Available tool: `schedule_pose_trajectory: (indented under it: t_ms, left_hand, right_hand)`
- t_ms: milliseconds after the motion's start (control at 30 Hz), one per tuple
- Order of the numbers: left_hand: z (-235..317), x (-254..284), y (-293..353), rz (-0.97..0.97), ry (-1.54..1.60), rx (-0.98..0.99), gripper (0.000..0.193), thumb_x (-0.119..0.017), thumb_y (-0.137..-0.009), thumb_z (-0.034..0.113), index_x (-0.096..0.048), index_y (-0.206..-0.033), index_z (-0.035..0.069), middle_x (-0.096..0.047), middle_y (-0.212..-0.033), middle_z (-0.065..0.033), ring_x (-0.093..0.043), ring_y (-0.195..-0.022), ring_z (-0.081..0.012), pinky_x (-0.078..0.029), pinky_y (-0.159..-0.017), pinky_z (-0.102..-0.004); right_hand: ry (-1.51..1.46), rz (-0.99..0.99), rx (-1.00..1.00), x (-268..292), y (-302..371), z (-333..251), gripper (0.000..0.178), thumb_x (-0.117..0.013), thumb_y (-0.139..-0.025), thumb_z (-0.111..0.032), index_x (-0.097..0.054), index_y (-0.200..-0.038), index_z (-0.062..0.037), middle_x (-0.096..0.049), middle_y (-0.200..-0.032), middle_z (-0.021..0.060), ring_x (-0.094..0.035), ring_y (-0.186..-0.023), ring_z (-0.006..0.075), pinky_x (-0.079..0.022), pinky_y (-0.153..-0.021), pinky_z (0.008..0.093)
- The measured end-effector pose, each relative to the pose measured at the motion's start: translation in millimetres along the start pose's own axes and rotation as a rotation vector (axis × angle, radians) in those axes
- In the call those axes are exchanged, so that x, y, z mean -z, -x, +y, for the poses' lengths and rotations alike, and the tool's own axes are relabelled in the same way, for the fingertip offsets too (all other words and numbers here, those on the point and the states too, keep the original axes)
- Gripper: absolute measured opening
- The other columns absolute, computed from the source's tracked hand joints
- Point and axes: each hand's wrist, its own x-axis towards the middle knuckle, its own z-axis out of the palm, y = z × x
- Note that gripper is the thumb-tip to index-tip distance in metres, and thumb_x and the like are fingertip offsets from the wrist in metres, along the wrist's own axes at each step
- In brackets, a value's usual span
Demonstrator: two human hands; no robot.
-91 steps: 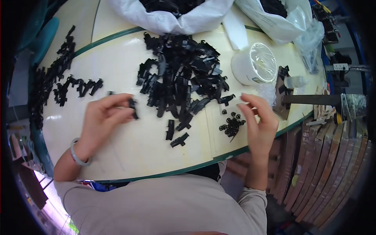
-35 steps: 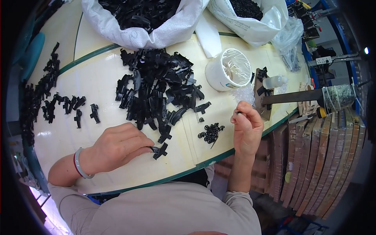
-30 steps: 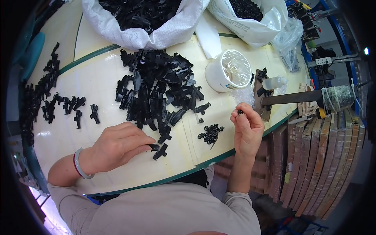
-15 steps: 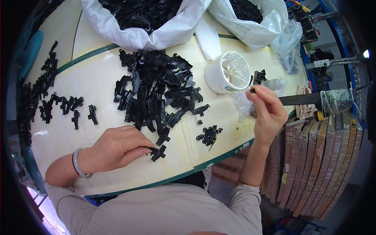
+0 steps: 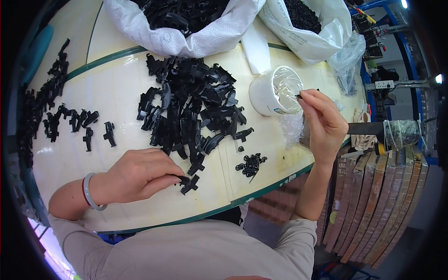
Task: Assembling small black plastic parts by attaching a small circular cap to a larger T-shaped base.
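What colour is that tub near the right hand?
The tub is white on the outside; it shows best in the head view.

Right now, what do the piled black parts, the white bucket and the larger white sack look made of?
Piled parts: probably moulded plastic, black with a soft sheen on raised edges. Bucket: likely plastic; its white wall is smooth and slightly glossy. Sack: seemingly woven plastic, given its stiff folds and fine texture; cloth remains possible.

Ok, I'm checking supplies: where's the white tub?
The white tub stands right of centre in the head view, between the black parts pile and the right hand.
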Motion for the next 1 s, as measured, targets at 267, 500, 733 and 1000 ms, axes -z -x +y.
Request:
schedule_pose_trajectory:
  t_ms: [267, 500, 733, 1000]
  left_hand:
    - [5, 2, 0, 0.014, 0.162, 0.146, 0.014, -0.065, -0.075, 0.001, -0.063, -0.089, 0.001, -0.062, -0.071, -0.0082, -0.061, -0.063, -0.0177, -0.051, -0.056, -0.0256]
    - [8, 5, 1, 0.045, 0.414, 0.32, 0.015, -0.063, -0.079, 0.0, -0.063, -0.094, -0.002, -0.064, -0.081, -0.0081, -0.062, -0.071, -0.0104, -0.053, -0.064, -0.022]
    - [10, 6, 3, 0.003, 0.736, 0.509, 0.022, -0.059, -0.082, -0.004, -0.058, -0.104, -0.006, -0.063, -0.09, -0.0077, -0.064, -0.082, -0.0124, -0.052, -0.072, -0.0228]
    - [10, 5, -1, 0.097, 1.065, 0.618, 0.022, -0.057, -0.085, -0.002, -0.055, -0.107, -0.005, -0.062, -0.093, -0.0092, -0.065, -0.084, -0.0166, -0.053, -0.074, -0.0254]
  right_hand:
    - [0.503, -0.054, 0.389, -4, -15, 7, 0.019, -0.068, -0.065, 0.003, -0.065, -0.082, -0.0055, -0.066, -0.082, 0.0032, -0.054, -0.077, 0.0228, -0.046, -0.065, 0.03]
    - [0.562, -0.092, 0.443, -5, -21, 10, 0.019, -0.068, -0.065, 0.002, -0.065, -0.081, -0.0066, -0.066, -0.082, 0.0018, -0.054, -0.076, 0.0217, -0.045, -0.065, 0.0297]
    - [0.343, -0.109, 0.208, 2, -14, -6, 0.017, -0.068, -0.067, 0.005, -0.066, -0.081, -0.0042, -0.066, -0.081, 0.0033, -0.054, -0.076, 0.0188, -0.044, -0.066, 0.0273]
    - [-0.273, -0.171, -0.043, -29, 27, -45, 0.017, -0.068, -0.067, 0.012, -0.065, -0.08, 0.0021, -0.067, -0.083, 0.0099, -0.059, -0.079, 0.0179, -0.046, -0.071, 0.0257]
